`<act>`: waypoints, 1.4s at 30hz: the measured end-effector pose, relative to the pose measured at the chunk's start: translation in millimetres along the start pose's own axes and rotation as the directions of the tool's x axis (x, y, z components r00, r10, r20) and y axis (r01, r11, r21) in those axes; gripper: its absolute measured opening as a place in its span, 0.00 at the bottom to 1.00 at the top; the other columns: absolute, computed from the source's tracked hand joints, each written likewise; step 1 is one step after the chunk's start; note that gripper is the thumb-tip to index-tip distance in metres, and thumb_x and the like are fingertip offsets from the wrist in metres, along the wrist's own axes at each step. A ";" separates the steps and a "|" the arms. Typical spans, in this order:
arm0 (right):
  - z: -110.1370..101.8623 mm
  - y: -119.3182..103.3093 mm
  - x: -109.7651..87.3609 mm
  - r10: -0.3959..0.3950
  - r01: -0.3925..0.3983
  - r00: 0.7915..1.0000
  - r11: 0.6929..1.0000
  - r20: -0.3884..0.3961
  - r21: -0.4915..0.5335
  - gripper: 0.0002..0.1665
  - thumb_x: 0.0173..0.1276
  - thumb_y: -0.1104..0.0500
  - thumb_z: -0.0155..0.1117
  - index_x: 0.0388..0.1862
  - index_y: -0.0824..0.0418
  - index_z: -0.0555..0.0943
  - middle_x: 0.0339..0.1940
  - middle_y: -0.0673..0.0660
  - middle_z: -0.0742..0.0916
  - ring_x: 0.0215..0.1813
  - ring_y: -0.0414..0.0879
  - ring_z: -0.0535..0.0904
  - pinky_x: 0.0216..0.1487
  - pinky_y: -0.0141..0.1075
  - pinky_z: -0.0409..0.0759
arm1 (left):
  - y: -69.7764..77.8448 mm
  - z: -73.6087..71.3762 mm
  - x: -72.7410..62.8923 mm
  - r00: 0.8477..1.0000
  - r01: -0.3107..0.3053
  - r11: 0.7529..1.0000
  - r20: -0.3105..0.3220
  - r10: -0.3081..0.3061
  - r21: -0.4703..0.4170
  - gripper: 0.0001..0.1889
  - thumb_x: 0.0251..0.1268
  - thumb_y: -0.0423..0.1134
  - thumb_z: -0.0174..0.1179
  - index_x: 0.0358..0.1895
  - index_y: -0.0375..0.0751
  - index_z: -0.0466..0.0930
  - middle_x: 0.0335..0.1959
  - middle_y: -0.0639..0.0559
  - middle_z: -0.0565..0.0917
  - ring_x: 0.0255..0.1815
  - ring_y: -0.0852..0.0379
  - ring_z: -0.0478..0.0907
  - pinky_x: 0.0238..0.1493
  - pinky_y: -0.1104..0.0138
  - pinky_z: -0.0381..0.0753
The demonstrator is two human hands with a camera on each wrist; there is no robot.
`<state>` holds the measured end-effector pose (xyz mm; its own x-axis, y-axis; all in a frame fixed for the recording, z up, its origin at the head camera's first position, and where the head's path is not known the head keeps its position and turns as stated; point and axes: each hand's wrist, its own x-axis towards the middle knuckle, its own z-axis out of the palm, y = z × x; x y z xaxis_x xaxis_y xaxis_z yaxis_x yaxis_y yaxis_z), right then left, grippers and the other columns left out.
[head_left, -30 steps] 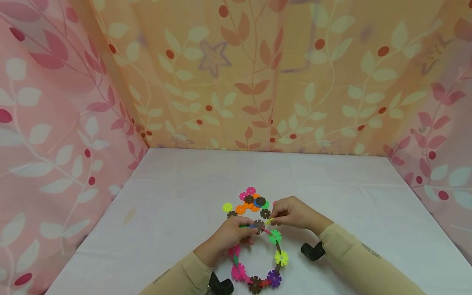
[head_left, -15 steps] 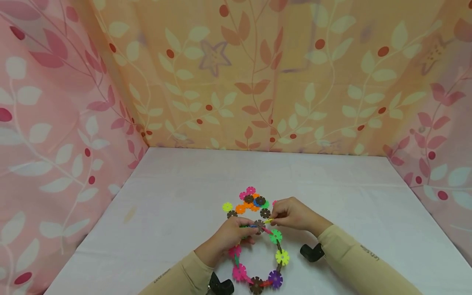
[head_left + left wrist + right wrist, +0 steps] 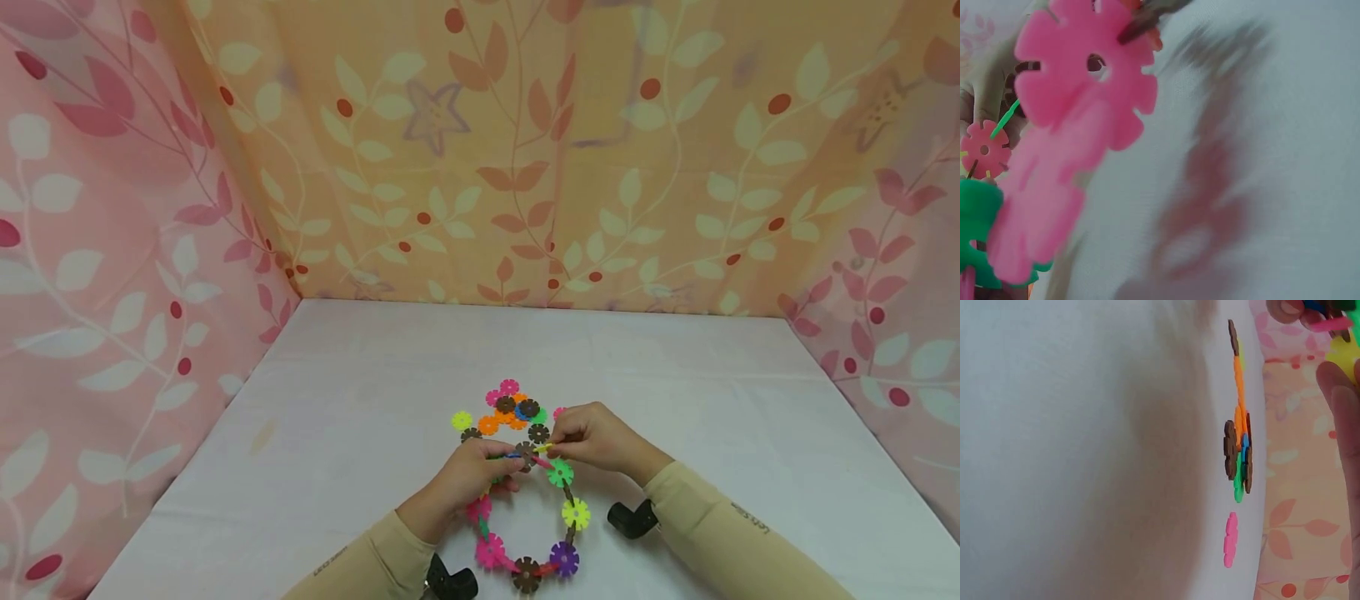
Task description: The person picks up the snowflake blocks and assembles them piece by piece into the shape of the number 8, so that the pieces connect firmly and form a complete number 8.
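One disc chain point(image 3: 576, 514), over ten loose discs point(image 3: 506, 405), two sleeves point(image 3: 738, 533).

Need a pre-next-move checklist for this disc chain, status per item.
1. Left hand grips chain: ok.
2. Right hand pinches yellow disc: ok.
3. Yellow disc lined up at brown disc between the hands: ok.
4. Yellow disc fully seated in a slot: cannot tell, too small.
5. Chain joined all round: cannot tell, left hand covers part.
6. Loose discs available beyond the hands: ok.

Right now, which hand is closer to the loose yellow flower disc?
Left. The left hand is in front of the loose yellow flower disc; the right hand is farther, to its right.
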<state>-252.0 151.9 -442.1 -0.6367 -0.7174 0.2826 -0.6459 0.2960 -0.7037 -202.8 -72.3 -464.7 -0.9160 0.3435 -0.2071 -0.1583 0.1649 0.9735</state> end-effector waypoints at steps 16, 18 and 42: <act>-0.7 3.8 1.9 -0.009 0.013 0.998 0.998 0.055 -0.065 0.03 0.58 0.60 0.66 0.27 0.53 0.85 0.25 0.42 0.82 0.27 0.34 0.73 0.28 0.28 0.76 | 1.6 10.9 0.2 0.999 0.036 0.997 0.002 -0.036 -0.071 0.09 0.57 0.36 0.62 0.36 0.31 0.81 0.32 0.46 0.82 0.29 0.58 0.81 0.37 0.65 0.81; -5.0 4.0 1.9 0.020 -0.014 0.996 0.998 0.092 -0.066 0.03 0.59 0.60 0.65 0.28 0.52 0.85 0.26 0.42 0.82 0.28 0.34 0.74 0.30 0.29 0.76 | 2.6 14.0 0.4 0.999 0.049 0.993 0.017 -0.047 -0.106 0.11 0.59 0.39 0.61 0.36 0.31 0.80 0.33 0.46 0.82 0.32 0.55 0.82 0.39 0.63 0.81; -34.3 34.4 8.1 0.437 -0.414 0.899 0.862 0.016 -0.292 0.08 0.59 0.63 0.61 0.39 0.60 0.79 0.32 0.53 0.78 0.34 0.45 0.70 0.36 0.36 0.71 | -2.0 34.9 10.2 0.988 0.136 0.968 0.102 -0.117 -0.211 0.16 0.61 0.47 0.57 0.41 0.36 0.79 0.36 0.47 0.83 0.30 0.55 0.82 0.33 0.63 0.82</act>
<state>-293.8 177.9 -441.7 -0.8481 -0.5260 -0.0635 -0.4167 0.7363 -0.5331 -199.0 -36.9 -472.2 -0.8489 0.4143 -0.3282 -0.3557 0.0116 0.9345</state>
